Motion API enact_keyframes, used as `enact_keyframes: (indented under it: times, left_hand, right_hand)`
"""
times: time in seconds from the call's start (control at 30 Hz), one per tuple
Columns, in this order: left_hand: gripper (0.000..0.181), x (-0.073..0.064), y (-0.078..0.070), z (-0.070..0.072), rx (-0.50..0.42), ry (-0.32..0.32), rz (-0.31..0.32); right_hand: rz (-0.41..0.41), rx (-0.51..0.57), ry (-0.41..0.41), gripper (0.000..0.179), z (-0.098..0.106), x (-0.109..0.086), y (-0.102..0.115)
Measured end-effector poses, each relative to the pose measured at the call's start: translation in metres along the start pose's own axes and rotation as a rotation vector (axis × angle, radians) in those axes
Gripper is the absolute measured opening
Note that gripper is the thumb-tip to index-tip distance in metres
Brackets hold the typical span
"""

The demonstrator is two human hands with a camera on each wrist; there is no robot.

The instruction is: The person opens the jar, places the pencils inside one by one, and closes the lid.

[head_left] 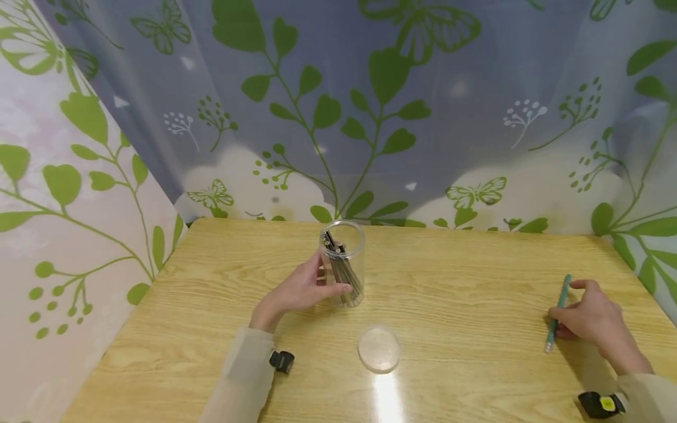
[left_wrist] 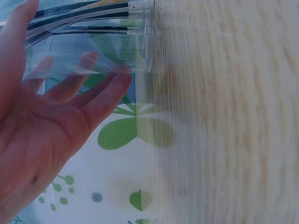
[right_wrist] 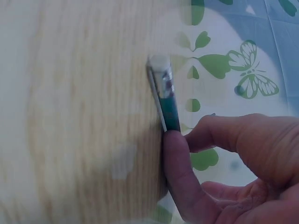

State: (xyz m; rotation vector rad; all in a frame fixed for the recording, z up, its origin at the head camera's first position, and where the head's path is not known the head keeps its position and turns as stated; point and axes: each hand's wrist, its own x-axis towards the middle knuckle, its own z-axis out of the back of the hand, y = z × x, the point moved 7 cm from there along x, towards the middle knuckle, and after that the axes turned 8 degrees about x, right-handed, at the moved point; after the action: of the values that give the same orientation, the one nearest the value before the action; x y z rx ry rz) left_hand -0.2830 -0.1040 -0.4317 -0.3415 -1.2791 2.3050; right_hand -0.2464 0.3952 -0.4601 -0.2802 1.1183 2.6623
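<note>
A clear cylindrical jar [head_left: 355,244] stands upright near the back of the table, with several pencils [head_left: 345,273] leaning inside it. My left hand [head_left: 304,288] holds the jar from its left side, thumb in front and fingers behind. The left wrist view shows pencil ends with metal ferrules [left_wrist: 138,5] close to the jar's bottom. Far to the right, my right hand [head_left: 595,314] pinches a green pencil [head_left: 562,299] between thumb and fingers. Its whitish eraser [right_wrist: 160,62] points toward the near side. Whether this pencil touches the table cannot be told.
A round transparent lid [head_left: 379,350] lies flat in front of the jar. The wood-grain table [head_left: 460,282] ends at a leaf-and-butterfly patterned curtain [head_left: 338,117] behind, with similar patterned covering [head_left: 63,235] at the left.
</note>
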Motion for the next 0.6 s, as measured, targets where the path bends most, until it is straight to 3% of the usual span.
enact_keyframes:
  times: [0.2, 0.37, 0.6]
  left_hand:
    - [0.086, 0.000, 0.001, 0.000, -0.007, 0.000, 0.004]
    - [0.085, 0.000, 0.001, 0.000, -0.007, 0.003, -0.001]
    - [0.084, 0.000, 0.001, 0.000, -0.008, 0.007, -0.007]
  right_hand:
    - [-0.020, 0.053, -0.011, 0.095, 0.000, 0.001, -0.001]
    - [0.012, 0.041, -0.005, 0.088, 0.001, -0.003, 0.005]
    - [0.055, 0.157, -0.051, 0.082, 0.006, -0.012, 0.023]
